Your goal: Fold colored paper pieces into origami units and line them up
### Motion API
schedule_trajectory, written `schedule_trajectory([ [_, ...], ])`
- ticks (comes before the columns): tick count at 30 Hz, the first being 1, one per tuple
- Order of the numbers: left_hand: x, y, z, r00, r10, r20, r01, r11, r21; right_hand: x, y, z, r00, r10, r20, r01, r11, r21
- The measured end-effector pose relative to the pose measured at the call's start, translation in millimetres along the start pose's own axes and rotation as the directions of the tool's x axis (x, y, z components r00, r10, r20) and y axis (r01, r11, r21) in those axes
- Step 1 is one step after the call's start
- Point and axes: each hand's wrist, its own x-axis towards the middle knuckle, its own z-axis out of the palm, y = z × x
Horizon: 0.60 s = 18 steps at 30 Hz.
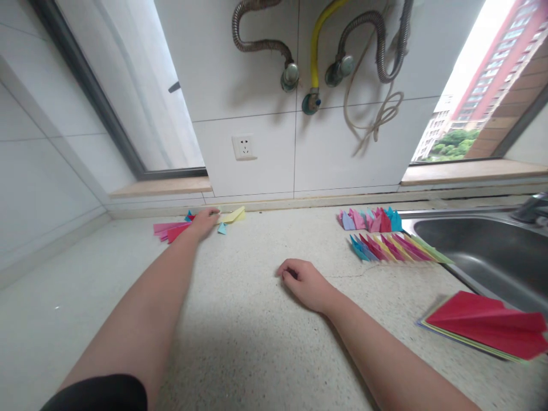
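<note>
My left hand reaches to the back left of the counter, among folded coloured papers. Its fingers are bent together beside a yellow folded paper; what they pinch, if anything, is too small to make out. Pink folded strips lie at its left, partly behind the wrist, and a small light-blue folded piece lies to its right. My right hand rests on the middle of the counter, fingers curled in loosely with nothing seen in them.
Rows of coloured folded paper pieces, a back row and a front row, stand beside the steel sink. A stack of coloured paper with a creased red sheet on top lies at the front right. Hoses and valves hang on the tiled wall.
</note>
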Motion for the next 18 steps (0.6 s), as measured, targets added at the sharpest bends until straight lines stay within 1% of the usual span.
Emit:
schedule_trajectory([
  [3, -12.5, 2.6, -14.5, 0.997, 0.005, -0.072, -0.008, 0.999, -0.041, -0.1, -1.3, -1.6, 1.000, -0.001, -0.001, 0.001, 1.000, 0.003],
  [5, -25.0, 8.3, -22.9, 0.995, 0.018, -0.101, -0.026, 0.997, -0.077, -0.3, -2.1, -2.1, 1.000, -0.001, -0.002, 0.001, 1.000, 0.001],
  [7, -41.6, 18.0, -28.4, 0.993, 0.033, -0.112, -0.046, 0.992, -0.119, -0.6, -2.7, -2.3, 1.000, 0.002, -0.006, -0.002, 1.000, -0.001],
  [9, -62.8, 32.0, -30.4, 0.994, 0.055, -0.100, -0.071, 0.983, -0.168, -1.1, -3.1, -2.4, 1.000, 0.000, -0.010, 0.000, 1.000, 0.001],
  [13, -119.9, 71.8, -25.0, 0.989, 0.145, -0.033, -0.148, 0.944, -0.294, -2.5, -3.9, -2.6, 1.000, -0.019, 0.001, 0.019, 1.000, 0.001],
  [14, -136.9, 83.2, -21.8, 0.981, 0.196, 0.003, -0.179, 0.901, -0.396, -2.8, -4.4, -2.7, 1.000, -0.022, 0.003, 0.022, 1.000, 0.002],
  [15, -154.2, 94.5, -17.8, 0.974, 0.227, 0.026, -0.186, 0.852, -0.489, -3.2, -5.1, -2.7, 1.000, -0.022, 0.004, 0.022, 1.000, 0.008],
  [17, -188.3, 115.1, -7.7, 0.969, 0.235, 0.075, -0.139, 0.770, -0.623, -4.2, -7.4, -2.5, 1.000, -0.021, 0.003, 0.021, 0.999, 0.040],
  [18, -203.8, 123.6, -2.0, 0.964, 0.241, 0.110, -0.109, 0.740, -0.663, -5.0, -9.0, -2.4, 1.000, -0.020, 0.004, 0.019, 0.998, 0.066],
])
